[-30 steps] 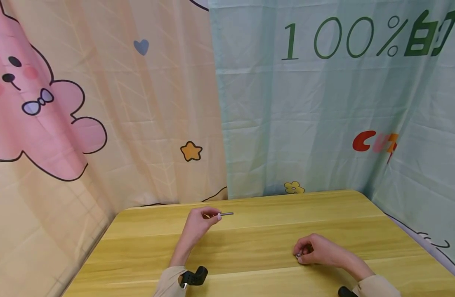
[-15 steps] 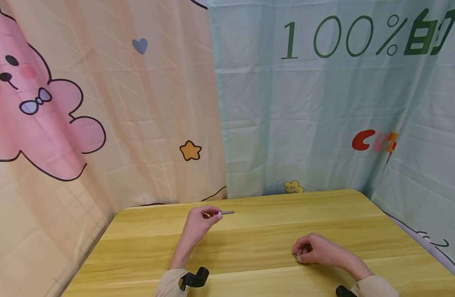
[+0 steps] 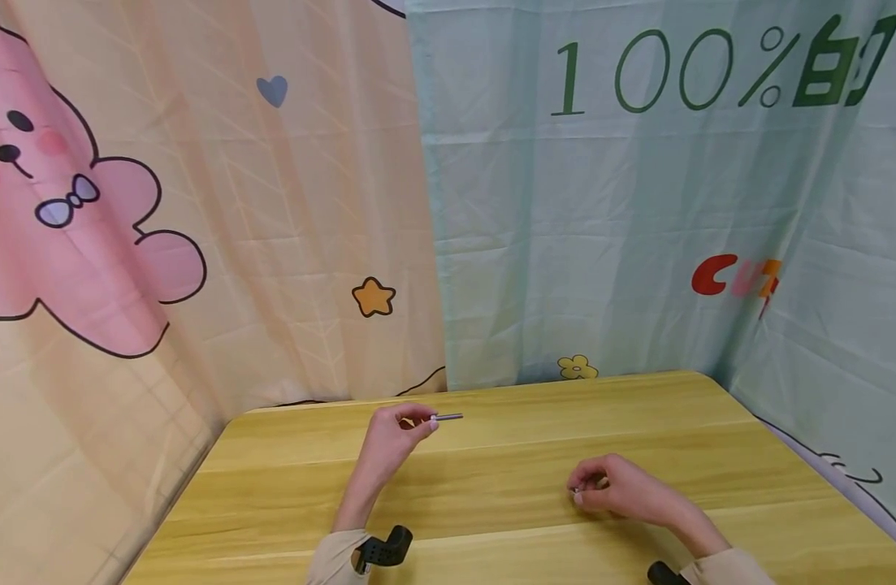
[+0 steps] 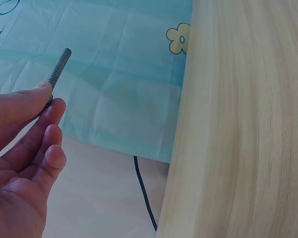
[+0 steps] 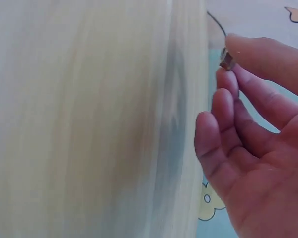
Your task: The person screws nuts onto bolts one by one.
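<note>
Both pieces are up in the person's fingers, and they are well apart. The left hand (image 3: 394,436) is over the far part of the worktop (image 3: 491,479), left of its middle, and pinches a bolt (image 4: 59,67) by one end between thumb and fingertips. The threaded length sticks out past the fingers, pointing roughly along the worktop's far edge in the head view, and nothing is fitted on the part I can see. The gripped end is mostly covered, so I can't tell whether it has a head.

The right hand (image 3: 616,486) is over the right half of the worktop, nearer the person, and pinches a small metal piece, a nut (image 5: 227,58) by its look, between thumb and fingertip. How high it is above the worktop I can't judge well.

As far as I'd reckon, the getting-hold-of part is done: each hand has its one piece, and neither piece lies on the worktop. Nothing has been joined, the bare thread shows that much. If the two belong together, I'd say everything from lining up the nut with the bolt's free end onward is left, with a good stretch of worktop between them.
</note>
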The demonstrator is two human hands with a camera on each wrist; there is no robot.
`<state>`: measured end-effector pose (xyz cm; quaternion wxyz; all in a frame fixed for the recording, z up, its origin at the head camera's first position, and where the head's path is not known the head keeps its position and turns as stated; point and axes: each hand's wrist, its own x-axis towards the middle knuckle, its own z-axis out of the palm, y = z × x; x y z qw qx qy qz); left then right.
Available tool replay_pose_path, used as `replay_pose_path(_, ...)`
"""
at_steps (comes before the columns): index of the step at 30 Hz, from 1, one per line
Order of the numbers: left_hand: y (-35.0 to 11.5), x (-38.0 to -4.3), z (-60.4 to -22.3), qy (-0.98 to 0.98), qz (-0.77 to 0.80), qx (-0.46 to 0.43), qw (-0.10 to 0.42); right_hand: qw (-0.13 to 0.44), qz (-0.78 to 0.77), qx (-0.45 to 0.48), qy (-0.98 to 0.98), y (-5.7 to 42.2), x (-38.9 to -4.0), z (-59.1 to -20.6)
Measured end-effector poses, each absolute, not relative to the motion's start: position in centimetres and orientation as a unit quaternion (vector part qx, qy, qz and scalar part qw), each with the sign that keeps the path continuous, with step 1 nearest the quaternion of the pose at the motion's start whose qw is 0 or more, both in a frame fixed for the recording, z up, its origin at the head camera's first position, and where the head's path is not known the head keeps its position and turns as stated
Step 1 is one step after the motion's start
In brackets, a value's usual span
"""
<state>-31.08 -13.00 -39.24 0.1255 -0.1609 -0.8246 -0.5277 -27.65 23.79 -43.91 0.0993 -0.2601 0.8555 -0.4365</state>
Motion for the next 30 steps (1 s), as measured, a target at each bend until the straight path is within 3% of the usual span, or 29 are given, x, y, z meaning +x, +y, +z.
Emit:
replay_pose_path(12,-12.7,-30.9,-39.4,-0.821,-0.530,-0.172,0.124,0.018,-0.474,-0.231,0.850,21.6,-27.5,-43.5)
replay_pose_path(30,-12.3,-30.9,-39.4,-0.821,-0.522,-0.184,0.138,0.015,-0.523,-0.208,0.827,19.6,-27.9,-42.9)
